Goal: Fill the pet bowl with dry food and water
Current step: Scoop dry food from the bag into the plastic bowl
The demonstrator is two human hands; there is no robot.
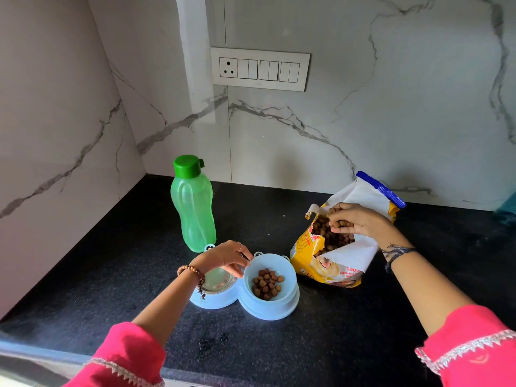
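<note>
Near the front edge of the black counter [335, 344] sits the pale blue double pet bowl [290, 303] — its right cup holds a shallow heap of brown kibble [266, 283], its left cup is a steel insert [220, 279]. The left hand [226, 256] rests over the steel side, fingers curled down and pinching the rim of the right cup. Further back and to the right, the yellow food bag [329, 263] leans open, and the right hand [354, 219] is at its mouth, fingers bunched round several kibble pieces. Behind the bowl, toward the counter's back left corner, a green water bottle [192, 205] stands upright with its cap closed — just beside the bowl's far edge.
</note>
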